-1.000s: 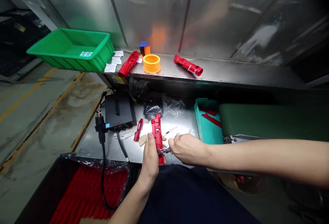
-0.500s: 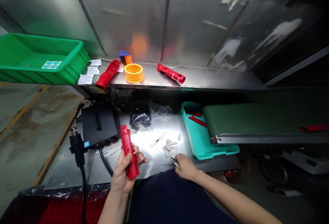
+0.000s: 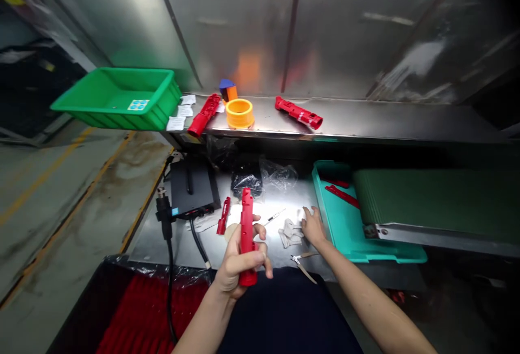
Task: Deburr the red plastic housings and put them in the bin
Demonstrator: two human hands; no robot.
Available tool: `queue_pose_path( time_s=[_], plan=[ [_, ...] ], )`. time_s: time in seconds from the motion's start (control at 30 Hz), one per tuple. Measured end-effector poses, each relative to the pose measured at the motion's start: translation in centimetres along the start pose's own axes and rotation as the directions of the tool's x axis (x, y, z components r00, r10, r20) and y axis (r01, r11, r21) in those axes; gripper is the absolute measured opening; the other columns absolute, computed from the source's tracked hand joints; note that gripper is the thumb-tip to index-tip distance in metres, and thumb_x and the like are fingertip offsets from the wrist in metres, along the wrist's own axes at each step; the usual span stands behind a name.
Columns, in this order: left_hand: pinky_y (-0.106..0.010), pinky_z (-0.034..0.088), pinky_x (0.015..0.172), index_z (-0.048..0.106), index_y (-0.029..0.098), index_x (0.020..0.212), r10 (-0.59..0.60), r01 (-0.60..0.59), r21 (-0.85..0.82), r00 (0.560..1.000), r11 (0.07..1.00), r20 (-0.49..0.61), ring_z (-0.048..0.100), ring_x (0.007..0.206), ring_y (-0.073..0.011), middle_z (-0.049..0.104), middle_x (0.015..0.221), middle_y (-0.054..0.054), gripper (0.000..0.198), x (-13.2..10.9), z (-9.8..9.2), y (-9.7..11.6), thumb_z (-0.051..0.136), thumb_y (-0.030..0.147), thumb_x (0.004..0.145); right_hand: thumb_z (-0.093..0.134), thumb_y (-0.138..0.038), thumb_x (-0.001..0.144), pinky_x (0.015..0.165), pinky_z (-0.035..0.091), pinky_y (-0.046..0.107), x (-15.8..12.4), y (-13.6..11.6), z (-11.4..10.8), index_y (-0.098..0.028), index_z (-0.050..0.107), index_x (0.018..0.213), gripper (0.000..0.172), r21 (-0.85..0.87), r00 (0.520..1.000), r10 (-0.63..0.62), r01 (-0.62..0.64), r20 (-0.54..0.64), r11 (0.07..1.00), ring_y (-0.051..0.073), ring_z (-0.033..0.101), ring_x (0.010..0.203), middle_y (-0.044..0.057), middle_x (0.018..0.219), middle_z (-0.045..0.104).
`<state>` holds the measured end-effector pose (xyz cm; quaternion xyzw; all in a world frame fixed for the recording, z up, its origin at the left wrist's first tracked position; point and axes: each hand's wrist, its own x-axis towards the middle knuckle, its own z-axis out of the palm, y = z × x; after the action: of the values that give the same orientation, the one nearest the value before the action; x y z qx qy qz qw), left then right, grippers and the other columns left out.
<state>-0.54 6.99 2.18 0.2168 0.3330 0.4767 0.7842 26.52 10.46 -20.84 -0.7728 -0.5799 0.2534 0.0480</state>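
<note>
My left hand (image 3: 239, 259) is closed around a red plastic tube-like part (image 3: 247, 235), held upright over the bench front. My right hand (image 3: 313, 225) reaches over the bench with fingers apart, beside the teal tray. Close to its fingertips lies a small pale object (image 3: 299, 216), too blurred to name. White gloves (image 3: 290, 234) lie just left of that hand. Below it, a pair of cutting pliers (image 3: 303, 263) rests on the bench with its handles spread. A thin pen-like tool (image 3: 275, 216) and a smaller red part (image 3: 223, 215) lie further left.
The teal tray (image 3: 339, 229) holds red pieces, beside a green conveyor belt (image 3: 439, 202). A black box with cables (image 3: 193, 183) stands left. On the shelf are a green bin (image 3: 134, 118), a yellow ring (image 3: 239, 115) and red parts (image 3: 298, 113). A crate of red parts (image 3: 142, 310) sits lower left.
My right hand has let go of the pliers and moved forward to the small pale object. My left hand still holds the red part, now more upright. The view has swung left.
</note>
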Motion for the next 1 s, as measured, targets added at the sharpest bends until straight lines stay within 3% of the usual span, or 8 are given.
queue_pose_path(
  time_s=[0.13,0.33,0.43,0.6,0.67,0.73,0.83,1.0],
  plan=[
    [-0.025,0.058,0.043,0.056,0.026,0.127,-0.003,0.003,-0.009,1.0,1.0,-0.003,0.046,0.045,-0.0021,0.062,0.098,0.001,0.07,-1.0,1.4,0.3,0.084,0.01,0.065,0.07,-0.036,0.104,0.095,0.06,0.046,1.3,-0.1,-0.5,-0.017,0.066,0.127,0.03,0.028,0.996,0.029,-0.032,0.081,0.999,0.026,0.068,0.11,0.01,0.13,0.065],
    [-0.027,0.062,0.049,0.059,0.026,0.126,0.011,-0.011,-0.091,1.0,0.996,0.0,0.045,0.046,-0.001,0.065,0.105,-0.001,0.066,-1.6,2.9,0.2,0.079,0.006,0.066,0.073,-0.034,0.103,0.088,0.061,0.041,-0.4,-1.4,-3.0,-0.015,0.069,0.114,0.023,0.149,0.997,-0.018,0.006,0.078,0.989,0.023,0.069,0.099,0.008,0.116,0.069],
    [-0.032,0.065,0.054,0.06,0.026,0.128,0.009,-0.006,-0.119,0.999,0.993,0.033,0.053,0.049,-0.0038,0.067,0.11,-0.003,0.067,-1.3,3.5,-0.2,0.078,0.006,0.067,0.071,-0.036,0.102,0.078,0.059,0.036,-2.3,-3.0,-7.0,-0.015,0.067,0.1,0.021,0.278,0.994,-0.111,0.106,0.001,0.955,0.018,0.066,0.08,0.005,0.103,0.068],
    [-0.028,0.062,0.048,0.059,0.028,0.133,-0.028,0.037,-0.128,0.997,0.991,0.071,0.051,0.05,-0.0045,0.064,0.103,0.0,0.072,-0.6,4.3,-0.9,0.078,0.007,0.066,0.062,-0.053,0.103,0.066,0.051,0.034,-8.0,-7.5,-17.3,-0.023,0.067,0.099,0.031,0.489,0.93,-0.307,0.368,-0.203,0.79,0.02,0.06,0.07,0.005,0.096,0.066],
    [-0.026,0.061,0.044,0.056,0.029,0.136,-0.058,0.067,-0.115,0.995,0.991,0.082,0.049,0.049,-0.0035,0.063,0.103,0.0,0.077,-0.5,4.6,-1.3,0.081,0.007,0.066,0.068,-0.042,0.102,0.066,0.052,0.034,-10.6,-9.8,-20.9,-0.024,0.07,0.099,0.018,0.56,0.831,-0.469,0.551,-0.299,0.619,0.021,0.062,0.075,0.005,0.094,0.066],
    [-0.024,0.06,0.043,0.049,0.031,0.142,-0.096,0.105,-0.097,0.991,0.99,0.093,0.056,0.051,-0.0048,0.064,0.11,-0.001,0.089,-0.4,4.9,-1.6,0.085,0.007,0.064,0.069,-0.024,0.101,0.068,0.054,0.033,-12.7,-11.9,-23.1,-0.023,0.072,0.104,0.005,0.563,0.653,-0.657,0.724,-0.376,0.397,0.02,0.064,0.078,0.005,0.094,0.067],
    [-0.022,0.058,0.042,0.031,0.035,0.154,-0.149,0.157,-0.055,0.98,0.986,0.132,0.069,0.053,-0.011,0.067,0.114,-0.002,0.113,-0.4,5.2,-1.9,0.09,0.009,0.061,0.065,-0.009,0.099,0.067,0.054,0.03,-14.1,-13.8,-23.9,-0.018,0.074,0.103,0.012,0.501,0.46,-0.807,0.83,-0.369,0.244,0.018,0.065,0.078,0.006,0.095,0.066],
    [-0.015,0.048,0.039,0.024,0.026,0.155,-0.169,0.157,0.069,0.961,0.985,0.218,0.058,0.041,-0.0074,0.068,0.076,0.006,0.106,-0.5,5.5,-2.0,0.089,0.013,0.072,0.062,-0.006,0.098,0.059,0.05,0.028,-13.3,-13.9,-23.2,-0.012,0.075,0.097,0.015,0.357,0.391,-0.849,0.896,-0.355,0.263,0.017,0.062,0.07,0.008,0.088,0.066]
  ],
)
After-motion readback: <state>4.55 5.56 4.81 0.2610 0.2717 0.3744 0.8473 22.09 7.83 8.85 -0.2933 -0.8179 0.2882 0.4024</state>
